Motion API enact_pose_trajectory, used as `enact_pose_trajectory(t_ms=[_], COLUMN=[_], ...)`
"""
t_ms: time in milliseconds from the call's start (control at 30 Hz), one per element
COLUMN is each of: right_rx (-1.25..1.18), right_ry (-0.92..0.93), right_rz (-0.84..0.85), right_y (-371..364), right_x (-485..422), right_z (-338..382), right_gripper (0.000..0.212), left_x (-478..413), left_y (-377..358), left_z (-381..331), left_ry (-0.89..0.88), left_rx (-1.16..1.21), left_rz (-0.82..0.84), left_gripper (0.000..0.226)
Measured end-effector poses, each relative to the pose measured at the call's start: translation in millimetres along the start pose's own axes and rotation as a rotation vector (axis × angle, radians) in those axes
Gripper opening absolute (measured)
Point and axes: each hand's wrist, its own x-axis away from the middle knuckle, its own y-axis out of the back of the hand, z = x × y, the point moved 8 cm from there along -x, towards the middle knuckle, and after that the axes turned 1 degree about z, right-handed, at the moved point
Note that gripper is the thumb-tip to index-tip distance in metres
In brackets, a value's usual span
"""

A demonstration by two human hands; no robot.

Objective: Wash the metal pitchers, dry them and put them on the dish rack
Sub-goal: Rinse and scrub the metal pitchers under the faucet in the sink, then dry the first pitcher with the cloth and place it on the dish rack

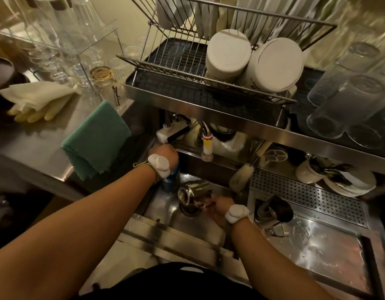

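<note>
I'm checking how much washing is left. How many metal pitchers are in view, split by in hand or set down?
In the right hand: 1, the pitcher over the sink
Set down on the drainboard: 1, the second pitcher
Total: 2

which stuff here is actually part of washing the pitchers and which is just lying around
In use: metal pitcher in right hand, second pitcher waiting, tap, left hand, dish rack, green cloth.
Lying about: rubber gloves, glasses, white containers.
</note>
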Motion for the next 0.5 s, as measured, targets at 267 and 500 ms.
enact_pose_trajectory(t_ms=[267, 500], right_rx=[-0.571, -0.314], right_ry=[-0.149, -0.098], right_rz=[0.324, 0.286], right_y=[-46.9, -50.7], right_x=[22.8, 32.7], right_z=[-3.0, 6.8], right_gripper=[0.033, 0.022], left_x=[27.5, 70.4], left_y=[40.3, 108.4], left_z=[8.9, -6.9], left_ry=[-0.122, -0.216], left_rx=[-0.119, -0.385], left_rz=[-0.108, -0.428], left_gripper=[0.026, 0.036])
